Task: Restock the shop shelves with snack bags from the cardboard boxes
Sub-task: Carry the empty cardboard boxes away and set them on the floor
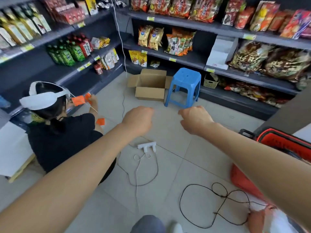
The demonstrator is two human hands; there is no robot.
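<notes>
Now, from the head view, the left hand and right hand hang loosely curled and empty, near the open cardboard box; snack bags stand on shelves behind this box.

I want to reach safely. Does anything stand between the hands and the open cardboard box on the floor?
Only bare floor lies between the left hand and the cardboard box. The blue stool stands close at the box's right side, partly before the right hand.
</notes>
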